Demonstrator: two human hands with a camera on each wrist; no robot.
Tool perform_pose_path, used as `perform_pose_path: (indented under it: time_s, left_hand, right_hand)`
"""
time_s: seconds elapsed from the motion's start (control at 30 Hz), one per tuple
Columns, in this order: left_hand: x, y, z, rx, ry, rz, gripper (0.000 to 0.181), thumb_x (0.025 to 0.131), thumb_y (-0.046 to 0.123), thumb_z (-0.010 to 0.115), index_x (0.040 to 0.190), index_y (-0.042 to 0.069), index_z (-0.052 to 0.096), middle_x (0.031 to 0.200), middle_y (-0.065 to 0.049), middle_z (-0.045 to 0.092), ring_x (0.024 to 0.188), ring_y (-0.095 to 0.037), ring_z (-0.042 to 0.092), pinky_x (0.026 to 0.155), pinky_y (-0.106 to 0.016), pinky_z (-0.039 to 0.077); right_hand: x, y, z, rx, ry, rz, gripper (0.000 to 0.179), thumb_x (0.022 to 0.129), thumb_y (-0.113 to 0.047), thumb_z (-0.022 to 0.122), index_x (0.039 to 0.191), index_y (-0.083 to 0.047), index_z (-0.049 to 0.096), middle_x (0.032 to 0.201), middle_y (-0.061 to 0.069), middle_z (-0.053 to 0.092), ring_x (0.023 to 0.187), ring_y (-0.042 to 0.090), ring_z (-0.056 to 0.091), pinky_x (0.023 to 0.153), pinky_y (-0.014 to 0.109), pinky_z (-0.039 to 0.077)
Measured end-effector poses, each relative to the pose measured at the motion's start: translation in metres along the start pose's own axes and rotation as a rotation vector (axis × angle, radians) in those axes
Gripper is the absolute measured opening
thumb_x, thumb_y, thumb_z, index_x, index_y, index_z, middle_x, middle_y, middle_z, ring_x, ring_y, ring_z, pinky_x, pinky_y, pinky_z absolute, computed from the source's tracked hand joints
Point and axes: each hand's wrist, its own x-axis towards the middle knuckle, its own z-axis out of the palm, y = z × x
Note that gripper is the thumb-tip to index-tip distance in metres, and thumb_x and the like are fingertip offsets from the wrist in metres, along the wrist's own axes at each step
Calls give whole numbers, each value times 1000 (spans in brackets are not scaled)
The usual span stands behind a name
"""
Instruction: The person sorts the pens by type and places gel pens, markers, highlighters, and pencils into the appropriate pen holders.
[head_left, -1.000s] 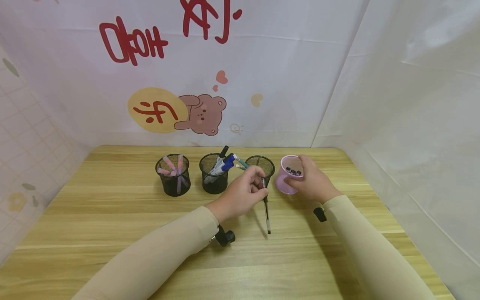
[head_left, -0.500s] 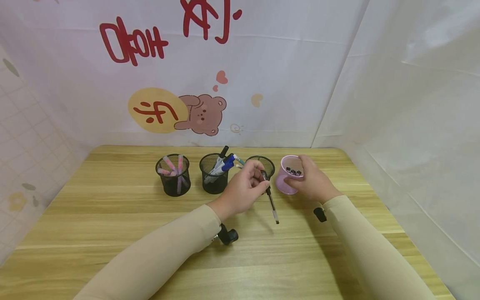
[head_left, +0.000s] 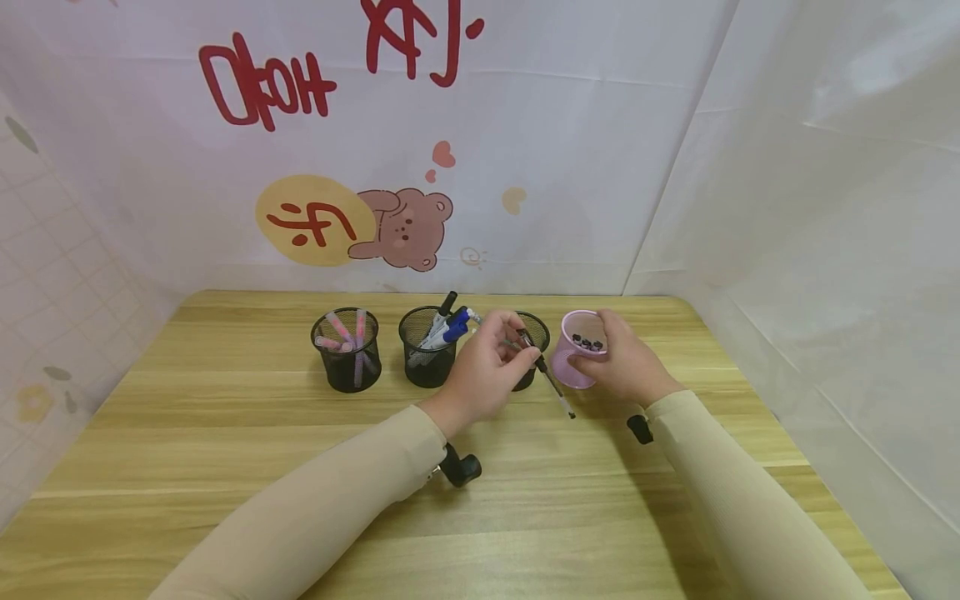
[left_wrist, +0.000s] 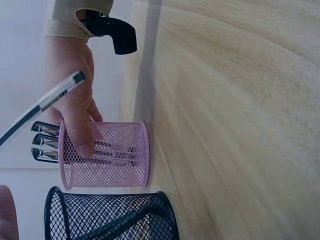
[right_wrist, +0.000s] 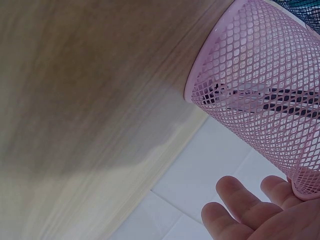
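Observation:
My left hand pinches a clear-barrelled pen near its upper end, in front of a black mesh cup. The pen slants, its dark lower end pointing right and towards me, above the table. Beside it stands a pink mesh pen cup, upright, with several black-and-clear pens inside. My right hand holds that cup at its rim, thumb on the near side. In the right wrist view several fingers lie by the rim of the cup. Part of the black cup is hidden behind my left hand.
Farther left stand a black mesh cup of blue- and black-capped markers and another black mesh cup with pink-patterned sticks. All rest on the wooden table, before a white printed cloth.
The pen has swung from nearly straight down to a slant, its lower end moving right and up towards the pink cup. My left hand shifted slightly away from me; the right stayed put.

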Motion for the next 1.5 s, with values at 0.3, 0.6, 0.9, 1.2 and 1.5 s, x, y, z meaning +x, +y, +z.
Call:
perform_pose_path:
  time_s: [0.3,0.6,0.9,1.2,1.5]
  left_hand:
    - [3,5,1,-32,88,13,24,103,8,66,120,6,49,106,-13,66,88,-18,69,76,-23,56]
    - [6,5,1,-35,136,48,16,103,9,67,114,6,56,110,-11,66,90,-18,69,76,-22,55]
    - [11,9,6,-23,190,62,16,102,9,69,113,5,59,111,-11,68,92,-22,74,77,-22,56]
    - [13,13,7,-35,218,100,20,101,7,69,117,2,58,113,-13,68,96,-25,75,81,-24,60]
    - [16,15,10,8,231,149,17,101,8,69,115,3,61,113,-13,68,99,-24,75,87,-29,62]
  right_hand:
    - [1,2,1,-20,4,2,80,92,-44,80,151,-11,38,137,15,52,122,38,60,105,62,51]
    - [1,3,0,-16,-11,15,81,91,-49,80,151,-14,37,140,13,51,126,38,59,106,63,50]
    - [0,1,0,-22,-4,14,82,92,-51,79,152,-14,37,139,15,51,124,39,60,104,63,51]
    - [-1,0,0,-20,-5,10,80,92,-50,78,151,-14,37,139,15,51,124,39,60,104,62,51]
    - [-1,0,0,-26,-2,10,78,92,-48,79,151,-16,38,139,14,51,123,39,60,103,63,52]
